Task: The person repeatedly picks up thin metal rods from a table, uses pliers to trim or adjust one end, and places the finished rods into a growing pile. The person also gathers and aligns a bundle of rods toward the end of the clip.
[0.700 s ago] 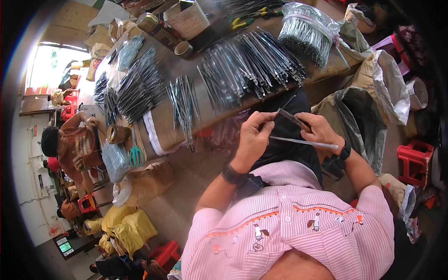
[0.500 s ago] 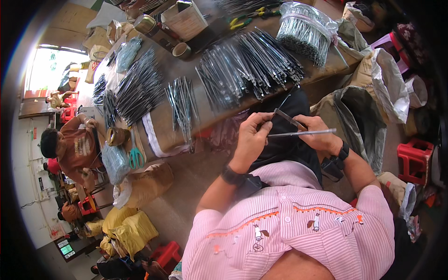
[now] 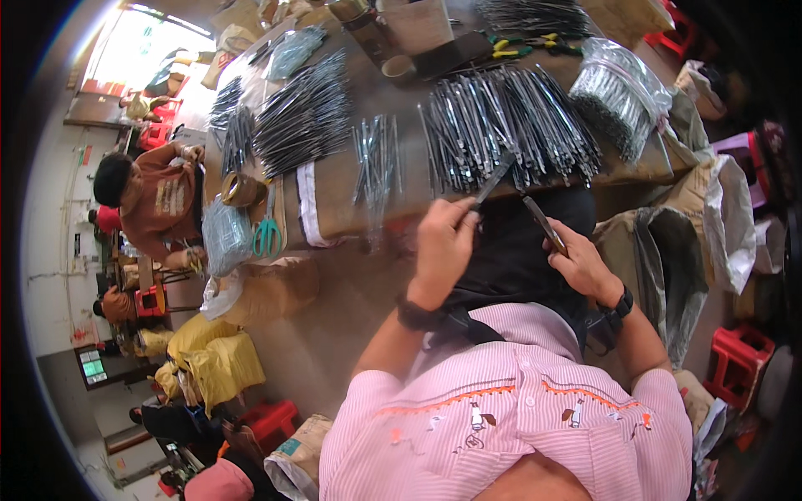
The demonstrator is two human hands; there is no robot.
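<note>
My left hand is closed on a flat grey metal strip, whose far end overlaps the near edge of the big pile of thin metal strips on the table. To its right, my right hand grips a narrow metal tool with a brownish handle; its exact kind is unclear. The tool points up and left toward the table edge, apart from the strip. Both hands are above my dark-trousered lap. A smaller, looser group of strips lies left of the big pile, partly over the edge.
Further left are another strip pile, teal scissors and a plastic-wrapped bundle. A bagged bundle of strips stands right; pliers and a cup lie behind. A co-worker sits left. Open sacks stand right.
My hands have moved apart; the left has gone up toward the big pile with a strip. The light strip that crossed between my hands is no longer there. The view has shifted leftward.
</note>
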